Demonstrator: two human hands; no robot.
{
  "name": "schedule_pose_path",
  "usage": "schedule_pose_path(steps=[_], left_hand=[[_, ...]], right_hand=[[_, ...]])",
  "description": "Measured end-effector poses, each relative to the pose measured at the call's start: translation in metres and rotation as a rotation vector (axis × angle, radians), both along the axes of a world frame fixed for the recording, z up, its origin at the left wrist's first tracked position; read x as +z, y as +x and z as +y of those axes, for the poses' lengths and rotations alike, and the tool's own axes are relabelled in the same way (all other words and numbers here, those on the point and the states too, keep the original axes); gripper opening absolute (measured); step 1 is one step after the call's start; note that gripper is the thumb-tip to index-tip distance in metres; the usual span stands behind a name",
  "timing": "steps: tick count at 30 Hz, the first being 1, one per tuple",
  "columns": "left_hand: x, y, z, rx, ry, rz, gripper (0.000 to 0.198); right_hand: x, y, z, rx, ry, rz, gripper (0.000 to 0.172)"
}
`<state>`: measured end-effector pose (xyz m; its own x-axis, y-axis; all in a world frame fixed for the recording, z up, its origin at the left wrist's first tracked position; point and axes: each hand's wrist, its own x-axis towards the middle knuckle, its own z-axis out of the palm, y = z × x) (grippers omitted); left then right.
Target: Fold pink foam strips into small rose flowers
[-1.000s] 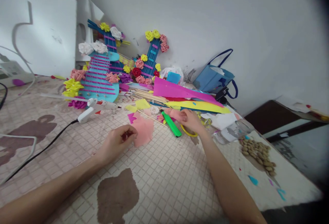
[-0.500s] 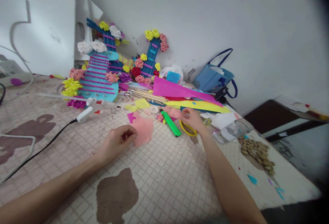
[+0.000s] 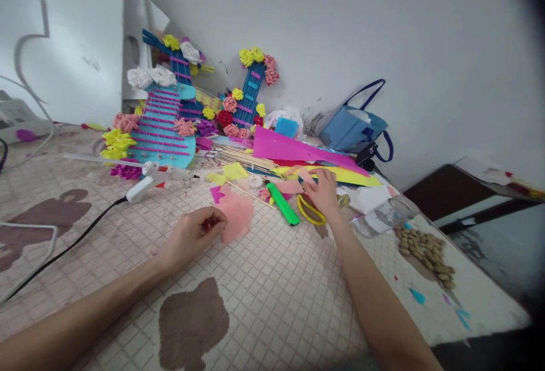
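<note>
Pink sheets (image 3: 239, 216) lie by the left hand (image 3: 187, 237) (curled, grip unclear), the right hand (image 3: 325, 192) pinching a strip (image 3: 305, 175).

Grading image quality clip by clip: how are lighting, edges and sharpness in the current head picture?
Head view: a soft sheen brightens the smooth white board at left; head view: the upper-right corner fades into blurred black; head view: the bare left hand and bare right hand have readable outlines, though fine finger detail looks soft.
</note>
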<state>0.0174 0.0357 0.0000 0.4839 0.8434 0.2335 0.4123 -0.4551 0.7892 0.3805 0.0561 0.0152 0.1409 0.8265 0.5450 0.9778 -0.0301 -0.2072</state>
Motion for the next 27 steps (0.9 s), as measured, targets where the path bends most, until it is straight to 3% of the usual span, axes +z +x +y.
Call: schedule_pose_path(steps=[3, 6, 10, 14, 18, 21, 24, 26, 27], left_hand=[[0.0, 0.0, 0.0, 0.006, 0.0, 0.003, 0.016], [0.001, 0.0, 0.0, 0.009, 0.001, 0.008, 0.017], [0.002, 0.0, 0.0, 0.006, 0.016, 0.004, 0.016], [0.005, -0.001, 0.0, 0.014, 0.038, -0.003, 0.016], [0.007, -0.002, 0.001, 0.036, 0.031, 0.002, 0.015], [0.006, -0.002, 0.002, 0.048, 0.018, 0.0, 0.014], [0.005, -0.002, 0.002, 0.047, 0.01, -0.004, 0.014], [0.005, -0.002, 0.002, 0.043, 0.014, -0.005, 0.014], [0.006, -0.002, 0.002, 0.04, 0.018, -0.003, 0.015]], right_hand=[[-0.002, -0.019, -0.005, 0.178, -0.098, -0.03, 0.022], [-0.006, -0.029, -0.007, 0.241, -0.128, -0.012, 0.017], [-0.005, -0.024, -0.003, 0.2, -0.042, 0.083, 0.009], [0.007, -0.022, -0.005, 0.108, 0.125, 0.233, 0.01], [0.016, -0.052, -0.019, 0.153, 0.193, 0.33, 0.009], [0.013, -0.097, -0.035, 0.294, 0.152, 0.303, 0.012], [0.007, -0.135, -0.048, 0.495, -0.028, 0.162, 0.017], [0.006, -0.142, -0.049, 0.694, -0.192, 0.129, 0.013], [0.008, -0.138, -0.047, 0.718, -0.201, 0.137, 0.012]])
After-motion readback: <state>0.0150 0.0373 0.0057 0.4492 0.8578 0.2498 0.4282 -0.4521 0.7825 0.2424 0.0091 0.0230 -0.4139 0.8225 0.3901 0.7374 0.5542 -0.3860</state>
